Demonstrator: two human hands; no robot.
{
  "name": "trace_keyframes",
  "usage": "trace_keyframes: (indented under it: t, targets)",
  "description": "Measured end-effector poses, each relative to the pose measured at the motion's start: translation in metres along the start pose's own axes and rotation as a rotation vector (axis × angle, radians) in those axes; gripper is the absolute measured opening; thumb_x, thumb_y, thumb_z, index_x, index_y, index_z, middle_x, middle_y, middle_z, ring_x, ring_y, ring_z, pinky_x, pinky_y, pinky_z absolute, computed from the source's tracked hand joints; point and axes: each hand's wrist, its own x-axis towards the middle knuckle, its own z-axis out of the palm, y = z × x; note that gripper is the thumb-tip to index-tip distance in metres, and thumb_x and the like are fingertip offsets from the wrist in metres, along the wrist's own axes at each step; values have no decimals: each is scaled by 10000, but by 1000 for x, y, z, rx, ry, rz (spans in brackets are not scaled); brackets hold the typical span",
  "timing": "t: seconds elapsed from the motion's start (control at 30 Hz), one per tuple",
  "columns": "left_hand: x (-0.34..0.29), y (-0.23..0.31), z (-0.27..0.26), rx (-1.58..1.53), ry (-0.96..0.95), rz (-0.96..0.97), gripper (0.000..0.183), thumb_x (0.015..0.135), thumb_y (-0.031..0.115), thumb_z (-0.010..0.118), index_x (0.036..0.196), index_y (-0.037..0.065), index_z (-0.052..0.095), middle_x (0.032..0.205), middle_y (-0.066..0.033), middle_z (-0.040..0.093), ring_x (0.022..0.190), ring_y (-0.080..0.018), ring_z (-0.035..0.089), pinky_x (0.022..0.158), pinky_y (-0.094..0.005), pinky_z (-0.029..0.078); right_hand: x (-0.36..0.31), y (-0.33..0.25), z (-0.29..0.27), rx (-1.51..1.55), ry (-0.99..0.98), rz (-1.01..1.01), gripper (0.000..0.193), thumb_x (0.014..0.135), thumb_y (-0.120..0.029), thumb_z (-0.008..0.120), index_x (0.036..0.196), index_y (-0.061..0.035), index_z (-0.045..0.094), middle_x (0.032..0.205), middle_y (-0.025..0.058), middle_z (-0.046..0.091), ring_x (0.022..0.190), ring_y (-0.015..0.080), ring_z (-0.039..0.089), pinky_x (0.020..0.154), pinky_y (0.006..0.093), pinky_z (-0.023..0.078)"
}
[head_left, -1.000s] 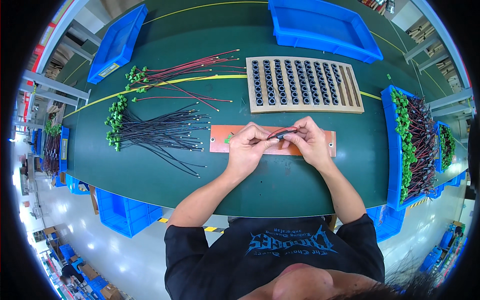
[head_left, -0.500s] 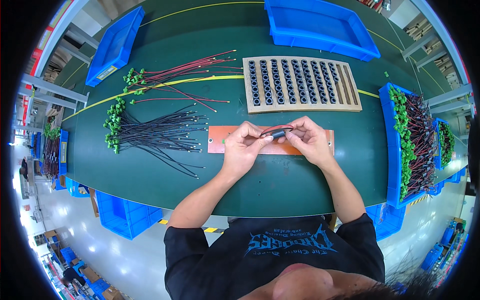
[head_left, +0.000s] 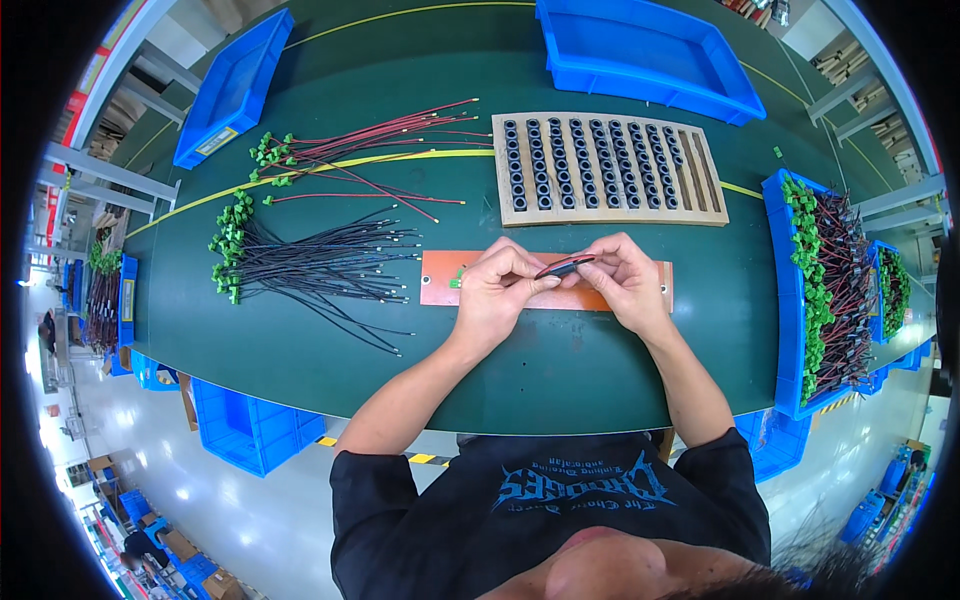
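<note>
Holding a short bundle of dark and red wires (head_left: 562, 267) between them, the left hand (head_left: 495, 292) and the right hand (head_left: 625, 285) are meeting just above a flat orange-brown board (head_left: 438, 290) that is lying on the green desk (head_left: 560, 370). The fingers of both hands are closing on the bundle, the left pinching its near end and the right gripping its far end, so the piece is sitting level between the two thumbs. Behind the hands, a pale wooden rack (head_left: 605, 168) is standing filled with rows of small black ring-shaped parts, with its rightmost slots lying bare. To the left, a loose fan of black wires (head_left: 320, 270) with green connectors is spreading across the desk, and beyond it a smaller spray of red wires (head_left: 370, 150) is lying with its own green ends. At the right edge, a blue bin (head_left: 787, 300) is holding many finished wire pieces with green plugs. Two more blue trays (head_left: 640, 50) are resting along the far side of the desk.
</note>
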Motion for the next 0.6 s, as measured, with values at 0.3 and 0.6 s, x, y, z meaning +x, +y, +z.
trace_keyframes:
  t: [0.3,0.6]
  targets:
    - [6,11,3,66,-86,-62,119,875,-105,740,930,-26,669,1163,-113,591,1044,-199,700,942,-329,632,0,-4,4,-144,44,-31,95,1017,52,598,1110,58,580,1149,201,717,1065,219,730,938,342,600]
    - [2,16,-6,321,-143,61,102,914,-96,700,915,-27,625,1116,-111,597,980,-163,689,856,-300,639,2,-9,0,-119,55,-3,170,1010,45,614,1174,50,567,1102,190,729,1012,223,753,901,321,609]
